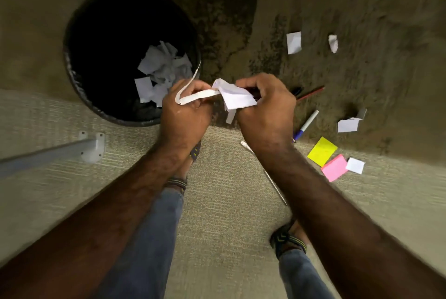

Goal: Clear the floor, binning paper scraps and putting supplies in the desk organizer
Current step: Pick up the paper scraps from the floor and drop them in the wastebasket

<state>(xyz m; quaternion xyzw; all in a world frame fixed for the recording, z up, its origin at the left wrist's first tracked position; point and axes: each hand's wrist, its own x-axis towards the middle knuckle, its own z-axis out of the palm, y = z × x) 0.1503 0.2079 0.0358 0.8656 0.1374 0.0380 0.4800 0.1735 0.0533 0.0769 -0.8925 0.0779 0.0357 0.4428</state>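
My left hand (185,110) grips a long curled strip of white paper (195,97) just right of the black round bin (79,86), which holds several white scraps (159,69). My right hand (265,107) grips a bunch of crumpled white scraps (235,98) and some dark pens whose tips poke out past the fingers. Both hands meet over the carpet beside the bin's rim. On the floor at the right lie white scraps (294,42), (333,43), (347,124), (355,165), a blue-capped marker (306,125), a red pencil (311,93), a yellow sticky pad (322,151) and a pink one (334,167).
A white metal desk leg with a bolted foot (93,146) slants in from the left. A thin silver pen (275,187) and a narrow paper strip (246,146) lie on the light carpet between my sandalled feet (289,240). Dark stained carpet spreads beyond the bin.
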